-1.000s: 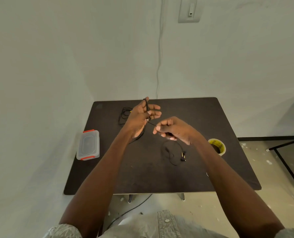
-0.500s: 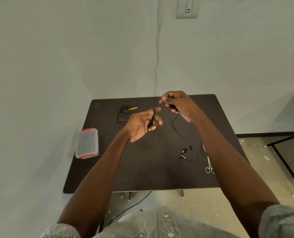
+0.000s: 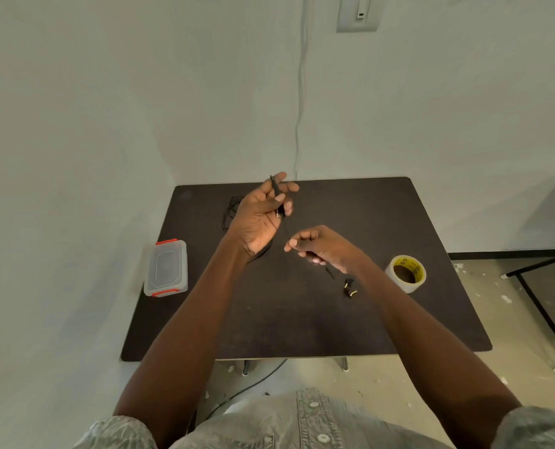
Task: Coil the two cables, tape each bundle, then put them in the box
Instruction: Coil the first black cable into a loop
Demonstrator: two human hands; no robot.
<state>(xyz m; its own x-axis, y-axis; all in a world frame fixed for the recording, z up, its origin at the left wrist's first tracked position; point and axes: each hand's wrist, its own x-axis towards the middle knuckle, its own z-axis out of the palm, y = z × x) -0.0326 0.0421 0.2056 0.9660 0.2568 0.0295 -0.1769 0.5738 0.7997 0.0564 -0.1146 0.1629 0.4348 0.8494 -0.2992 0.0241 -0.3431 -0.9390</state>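
Note:
My left hand is raised over the dark table, palm towards me, with loops of a thin black cable wound over its fingers and held by the thumb. The cable runs down to my right hand, which pinches it lower and to the right. Its free end with black and yellow earbuds lies on the table beside my right wrist. A second black cable lies loose at the back left, partly hidden behind my left hand. A clear box with red clips sits at the left edge, lid on.
A roll of clear tape with a yellow core stands on the table to the right of my right arm. A wall runs close along the left and the back. A black frame stands on the floor to the right.
My right hand has come down from the back of the table to the middle, drawing the cable over my left fingers. The slack on the table has shortened, and the tape roll is uncovered.

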